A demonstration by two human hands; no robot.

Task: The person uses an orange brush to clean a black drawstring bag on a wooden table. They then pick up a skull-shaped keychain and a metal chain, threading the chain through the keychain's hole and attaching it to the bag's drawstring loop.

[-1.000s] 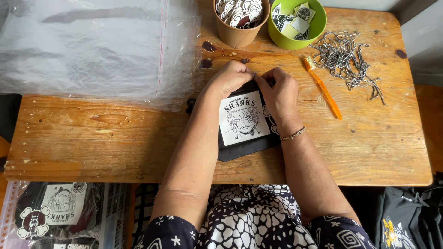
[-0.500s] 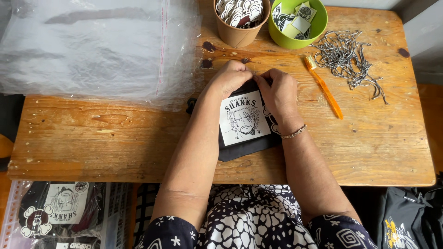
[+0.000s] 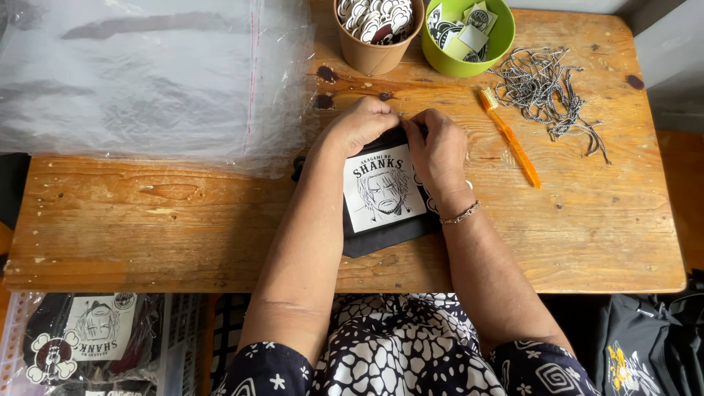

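Furniture – worn wooden table (image 3: 147, 220), scratched | wall – grey, right edge (image 3: 671, 66) | light – soft, even

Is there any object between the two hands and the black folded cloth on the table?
Nothing visible. The left hand and the right hand both rest directly on the top edge of the black folded cloth. The orange toothbrush lies apart, to the right.

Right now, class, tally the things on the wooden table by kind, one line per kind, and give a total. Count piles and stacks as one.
Cups or bowls: 2, a brown paper cup and a green bowl
Orange toothbrush: 1
Black pouch: 1
Pile of cords: 1
Stack of clear bags: 1
Total: 6
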